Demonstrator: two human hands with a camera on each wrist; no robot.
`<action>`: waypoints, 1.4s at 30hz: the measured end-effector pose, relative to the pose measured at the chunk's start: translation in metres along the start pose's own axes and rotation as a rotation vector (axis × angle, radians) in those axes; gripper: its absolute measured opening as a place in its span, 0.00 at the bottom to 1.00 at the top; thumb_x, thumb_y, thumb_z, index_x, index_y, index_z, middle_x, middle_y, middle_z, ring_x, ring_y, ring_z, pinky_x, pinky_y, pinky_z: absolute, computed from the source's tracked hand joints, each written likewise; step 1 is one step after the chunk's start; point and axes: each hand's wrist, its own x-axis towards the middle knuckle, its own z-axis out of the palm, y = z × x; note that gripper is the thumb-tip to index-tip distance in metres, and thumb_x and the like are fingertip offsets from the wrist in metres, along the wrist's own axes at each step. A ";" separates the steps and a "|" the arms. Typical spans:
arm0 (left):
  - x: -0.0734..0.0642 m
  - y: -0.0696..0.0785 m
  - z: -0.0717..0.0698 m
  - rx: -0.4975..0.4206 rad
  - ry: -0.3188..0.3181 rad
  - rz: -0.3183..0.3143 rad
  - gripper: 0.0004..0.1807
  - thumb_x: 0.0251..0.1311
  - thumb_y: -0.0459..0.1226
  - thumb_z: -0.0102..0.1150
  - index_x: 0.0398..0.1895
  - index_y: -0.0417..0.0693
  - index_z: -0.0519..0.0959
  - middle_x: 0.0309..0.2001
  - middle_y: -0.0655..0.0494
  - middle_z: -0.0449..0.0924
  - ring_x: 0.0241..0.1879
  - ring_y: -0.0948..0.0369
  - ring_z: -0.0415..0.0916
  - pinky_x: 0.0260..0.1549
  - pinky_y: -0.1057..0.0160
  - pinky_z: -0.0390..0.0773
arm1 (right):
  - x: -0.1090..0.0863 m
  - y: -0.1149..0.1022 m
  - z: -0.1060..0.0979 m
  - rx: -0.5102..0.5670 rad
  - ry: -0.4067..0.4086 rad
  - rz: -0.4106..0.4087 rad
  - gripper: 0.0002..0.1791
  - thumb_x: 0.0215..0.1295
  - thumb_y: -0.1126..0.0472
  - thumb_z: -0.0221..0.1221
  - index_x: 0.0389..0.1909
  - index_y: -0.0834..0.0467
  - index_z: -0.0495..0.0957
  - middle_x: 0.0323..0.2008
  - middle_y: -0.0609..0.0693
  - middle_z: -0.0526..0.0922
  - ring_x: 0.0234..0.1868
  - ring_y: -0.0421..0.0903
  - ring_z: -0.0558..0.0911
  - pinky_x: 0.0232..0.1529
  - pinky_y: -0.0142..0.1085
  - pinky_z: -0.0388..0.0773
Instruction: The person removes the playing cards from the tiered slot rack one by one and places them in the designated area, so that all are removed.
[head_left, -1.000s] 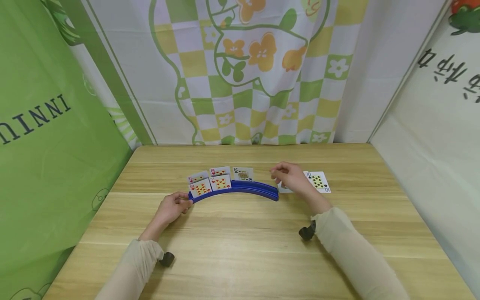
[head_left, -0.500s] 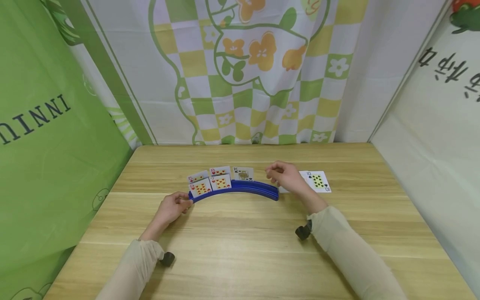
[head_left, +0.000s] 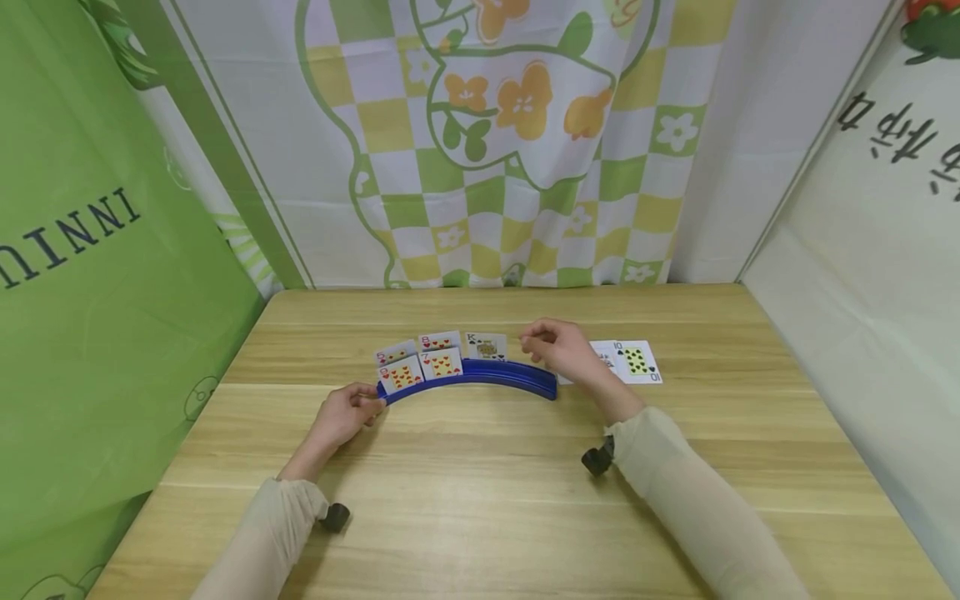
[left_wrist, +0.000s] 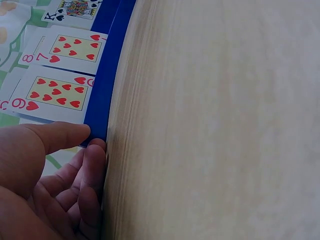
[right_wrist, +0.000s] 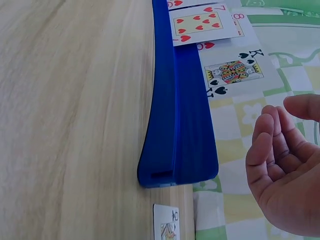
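A curved blue playing-card holder [head_left: 517, 377] lies on the table, and my left hand [head_left: 347, 415] pinches its left end between thumb and fingers. Its front groove bears a nine of hearts [left_wrist: 56, 95] and a seven of hearts [head_left: 442, 365]. Behind them stand a red five [head_left: 394, 353] and an eight of hearts [head_left: 439, 340]. To their right is a king of spades [head_left: 487, 346]. My right hand [head_left: 564, 350] hovers by the holder's right end, fingers loosely curled, thumb apart, holding nothing. Under it, a queen card [right_wrist: 167, 227] is partly hidden in the head view.
A ten of spades [head_left: 637, 362] lies flat right of my right hand, beside the queen. The wooden table [head_left: 465, 500] runs back to a patterned curtain [head_left: 495, 208]. Green cloth [head_left: 97, 333] hangs at the left and pale cloth [head_left: 862, 292] at the right.
My right hand has drifted left, toward the king of spades, uncovering more of the flat cards on its right. The left hand and the holder stay put.
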 end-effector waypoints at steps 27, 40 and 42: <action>-0.001 0.000 -0.001 0.028 0.006 0.008 0.22 0.64 0.43 0.62 0.56 0.39 0.77 0.31 0.51 0.85 0.27 0.62 0.78 0.25 0.65 0.70 | 0.012 -0.009 0.018 -0.103 0.019 -0.065 0.12 0.69 0.56 0.60 0.49 0.55 0.81 0.46 0.55 0.84 0.38 0.49 0.84 0.36 0.36 0.80; -0.001 0.001 0.000 0.017 0.006 -0.006 0.21 0.65 0.43 0.62 0.56 0.40 0.77 0.31 0.51 0.84 0.27 0.61 0.78 0.26 0.65 0.69 | 0.014 -0.008 0.018 -0.125 0.026 -0.087 0.09 0.70 0.56 0.60 0.46 0.55 0.81 0.43 0.54 0.84 0.35 0.47 0.83 0.34 0.36 0.78; -0.002 0.002 -0.001 0.021 0.004 -0.006 0.21 0.65 0.43 0.62 0.56 0.40 0.77 0.32 0.51 0.84 0.27 0.62 0.79 0.26 0.65 0.69 | 0.014 -0.009 0.017 -0.110 0.031 -0.085 0.09 0.71 0.56 0.59 0.46 0.55 0.81 0.42 0.54 0.84 0.35 0.48 0.83 0.34 0.36 0.77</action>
